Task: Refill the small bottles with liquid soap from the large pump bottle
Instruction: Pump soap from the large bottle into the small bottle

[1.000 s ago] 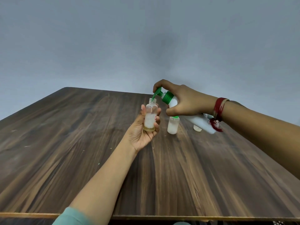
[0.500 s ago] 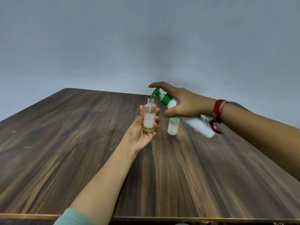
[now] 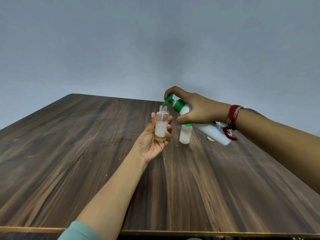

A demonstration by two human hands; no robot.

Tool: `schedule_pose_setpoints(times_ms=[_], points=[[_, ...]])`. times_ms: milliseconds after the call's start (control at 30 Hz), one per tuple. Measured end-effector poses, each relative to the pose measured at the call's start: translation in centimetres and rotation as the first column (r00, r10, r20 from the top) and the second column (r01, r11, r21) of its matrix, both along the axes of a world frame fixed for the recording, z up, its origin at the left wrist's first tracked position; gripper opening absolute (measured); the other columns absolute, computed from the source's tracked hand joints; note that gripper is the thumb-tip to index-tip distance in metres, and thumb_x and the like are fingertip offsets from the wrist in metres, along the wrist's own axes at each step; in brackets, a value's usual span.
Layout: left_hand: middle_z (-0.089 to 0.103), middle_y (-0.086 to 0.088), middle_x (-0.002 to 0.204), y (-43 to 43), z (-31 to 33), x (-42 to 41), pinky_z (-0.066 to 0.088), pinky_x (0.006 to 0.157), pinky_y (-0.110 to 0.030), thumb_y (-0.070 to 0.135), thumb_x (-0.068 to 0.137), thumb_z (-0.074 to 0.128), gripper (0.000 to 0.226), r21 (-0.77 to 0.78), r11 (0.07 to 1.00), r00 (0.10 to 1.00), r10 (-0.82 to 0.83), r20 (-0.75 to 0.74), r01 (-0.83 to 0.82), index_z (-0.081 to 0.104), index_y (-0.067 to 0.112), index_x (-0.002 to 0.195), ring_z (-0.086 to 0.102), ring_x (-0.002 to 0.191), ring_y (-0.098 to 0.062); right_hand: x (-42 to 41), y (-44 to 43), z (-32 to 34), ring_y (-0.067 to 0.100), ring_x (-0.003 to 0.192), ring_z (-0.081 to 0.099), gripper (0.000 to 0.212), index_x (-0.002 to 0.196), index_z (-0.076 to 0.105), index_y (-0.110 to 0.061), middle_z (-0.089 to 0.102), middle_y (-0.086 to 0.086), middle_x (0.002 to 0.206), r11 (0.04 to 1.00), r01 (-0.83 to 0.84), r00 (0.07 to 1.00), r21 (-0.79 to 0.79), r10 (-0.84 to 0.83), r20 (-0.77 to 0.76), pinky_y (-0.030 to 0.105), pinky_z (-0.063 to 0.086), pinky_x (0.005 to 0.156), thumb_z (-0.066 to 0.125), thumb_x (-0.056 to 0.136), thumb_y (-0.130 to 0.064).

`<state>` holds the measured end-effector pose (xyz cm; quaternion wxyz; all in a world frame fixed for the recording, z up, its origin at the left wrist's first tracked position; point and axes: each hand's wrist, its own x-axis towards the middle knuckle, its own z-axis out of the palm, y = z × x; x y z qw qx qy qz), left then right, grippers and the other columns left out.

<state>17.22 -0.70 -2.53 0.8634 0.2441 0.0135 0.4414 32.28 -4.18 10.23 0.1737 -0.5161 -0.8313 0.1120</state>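
Left hand (image 3: 152, 141) palm up, fingers and thumb curled round small bottle (image 3: 161, 125); bottle upright, uncapped, held above table (image 3: 78, 153). Right hand (image 3: 197, 110) grips pump bottle (image 3: 212, 133) at its shoulder, with the body tilted and the nozzle end up-left. Forefinger lies on green pump head (image 3: 168, 99), spout tip just over the small bottle's mouth.

Hard to see:
- Faint pale streak inside the small bottle's neck; cannot tell if it is soap.
- Small bottle's label shows only as a red edge past the fingers.
- Pump bottle's shoulder is covered by the right hand and its base is blurred.
- Pale round thing (image 3: 211, 139) on the table behind the pump bottle is mostly hidden; cannot tell what it is.

Contents:
- Small bottle: thin yellowish layer at the bottom, white foamy fill above it to about halfway, clear above that.
- Capped bottle (image 3: 185, 135), green top, stands on the table just right of the held one, below the right thumb. White foamy fill reaches nearly to its shoulder.
- Pump bottle is opaque white, so no level shows.

Edges: the table's near edge runs along the bottom of the frame, and its far-left corner is rounded. Wood runs wide to the left of the hands and toward the near edge. Grey wall (image 3: 103, 49) stands behind. Red thread band (image 3: 232, 116) on the right wrist has a tassel hanging against the pump bottle. Teal sleeve (image 3: 78, 231) is cut off at the bottom.
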Motion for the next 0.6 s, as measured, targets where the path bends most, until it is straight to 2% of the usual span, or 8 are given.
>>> schedule_pose_setpoints(times_ms=[167, 267, 400, 467, 533, 600], points=[[0.069, -0.01, 0.093, -0.04, -0.02, 0.05, 0.056, 0.051, -0.025, 0.027, 0.04, 0.097, 0.08, 0.002, 1.0, 1.0, 0.004, -0.011, -0.004, 0.061, 0.006, 0.109, 0.066, 0.068, -0.015, -0.08, 0.01, 0.18, 0.006, 0.062, 0.053, 0.057, 0.115, 0.039, -0.04, 0.059, -0.001, 0.084, 1.0, 0.001, 1.0, -0.009, -0.001, -0.003, 0.014, 0.043, 0.053, 0.058, 0.063, -0.029], [0.069, -0.009, 0.095, 0.14, -0.08, -0.04, 0.056, 0.051, -0.024, 0.028, 0.042, 0.096, 0.081, -0.005, 1.0, 1.0, 0.001, 0.01, -0.001, 0.06, 0.007, 0.111, 0.066, 0.068, -0.015, -0.21, 0.01, 0.09, 0.009, 0.066, 0.054, 0.063, 0.121, 0.037, -0.04, 0.06, 0.001, 0.089, 1.0, -0.002, 1.0, -0.025, 0.002, -0.004, 0.015, 0.044, 0.055, 0.058, 0.063, -0.03], [0.069, -0.008, 0.096, 0.39, -0.15, -0.04, 0.056, 0.051, -0.024, 0.028, 0.042, 0.097, 0.08, -0.007, 1.0, 1.0, -0.006, 0.022, 0.006, 0.061, 0.008, 0.111, 0.066, 0.067, -0.014, -0.16, -0.06, -0.12, 0.014, 0.074, 0.059, 0.078, 0.135, 0.031, -0.045, 0.06, 0.001, 0.111, 0.999, -0.01, 1.0, -0.038, 0.01, -0.009, 0.017, 0.047, 0.059, 0.059, 0.063, -0.031], [0.07, -0.008, 0.096, 0.36, -0.17, -0.03, 0.056, 0.051, -0.024, 0.028, 0.042, 0.097, 0.079, -0.007, 1.0, 1.0, -0.007, 0.018, 0.007, 0.063, 0.008, 0.11, 0.066, 0.067, -0.014, -0.11, -0.15, -0.03, 0.016, 0.078, 0.06, 0.08, 0.136, 0.03, -0.047, 0.058, 0.001, 0.117, 0.999, -0.011, 1.0, -0.039, 0.011, 0.0, 0.018, 0.048, 0.061, 0.059, 0.064, -0.032], [0.07, -0.008, 0.095, 0.33, -0.17, 0.0, 0.056, 0.051, -0.024, 0.028, 0.041, 0.097, 0.077, -0.005, 1.0, 1.0, -0.003, 0.012, 0.003, 0.064, 0.008, 0.108, 0.066, 0.067, -0.014, -0.03, -0.19, 0.12, 0.019, 0.079, 0.06, 0.075, 0.133, 0.033, -0.045, 0.058, 0.0, 0.111, 0.999, -0.013, 1.0, -0.042, 0.013, 0.009, 0.022, 0.048, 0.062, 0.059, 0.064, -0.032], [0.07, -0.009, 0.095, 0.28, -0.17, 0.06, 0.056, 0.05, -0.024, 0.027, 0.04, 0.097, 0.075, -0.002, 1.0, 1.0, 0.002, 0.005, -0.002, 0.066, 0.007, 0.105, 0.066, 0.067, -0.015, 0.05, -0.21, 0.24, 0.016, 0.072, 0.058, 0.07, 0.129, 0.035, -0.043, 0.058, -0.002, 0.096, 0.999, -0.006, 1.0, -0.053, 0.007, 0.014, 0.017, 0.045, 0.057, 0.059, 0.064, -0.031]])
